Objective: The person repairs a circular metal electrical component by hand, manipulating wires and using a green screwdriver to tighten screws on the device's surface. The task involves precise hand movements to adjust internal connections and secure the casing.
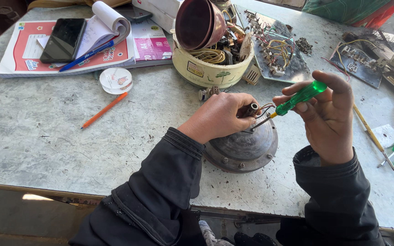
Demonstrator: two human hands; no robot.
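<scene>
At frame centre the left hand [217,116] clasps the shaft atop the round metal motor housing [242,146], the right hand [327,118] gripping a green screwdriver [297,99], best kept square in the screw

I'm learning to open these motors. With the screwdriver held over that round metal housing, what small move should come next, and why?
Probably seat the tip squarely on the fastener before turning. The right hand holds the green screwdriver slanted, its tip at the top of the round metal housing near the wires, while the left hand steadies the hub.
</scene>
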